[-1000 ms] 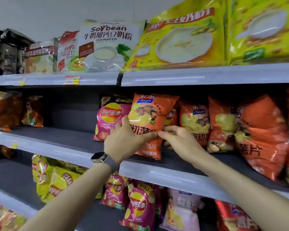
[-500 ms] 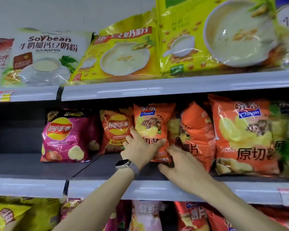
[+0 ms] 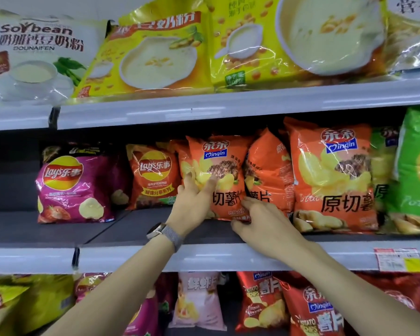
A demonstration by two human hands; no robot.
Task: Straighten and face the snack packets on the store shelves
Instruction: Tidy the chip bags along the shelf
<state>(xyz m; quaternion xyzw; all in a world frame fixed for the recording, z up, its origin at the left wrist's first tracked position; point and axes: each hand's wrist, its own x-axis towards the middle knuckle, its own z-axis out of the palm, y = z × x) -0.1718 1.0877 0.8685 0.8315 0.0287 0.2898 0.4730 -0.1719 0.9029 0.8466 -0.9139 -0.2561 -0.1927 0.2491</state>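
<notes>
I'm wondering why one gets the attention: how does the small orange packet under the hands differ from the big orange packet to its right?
The small orange packet is smaller than the big orange packet. The left hand and right hand touch the small one; nothing touches the big one. The big one stands nearer the shelf edge than the small. Both are orange, upright, facing out, sharing a blue logo.

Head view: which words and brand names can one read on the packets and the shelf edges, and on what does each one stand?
"Soybean", "DOUNAIFEN": white bag, top left.
"Lay's 乐事": pink packet; orange Lay's packet.
"亲亲 Qinqin": middle orange packet; large orange packet.
"原切薯": large orange packet.
"POTATO CHIPS": red packet, bottom.
Price tag: too blurred to read.
</notes>
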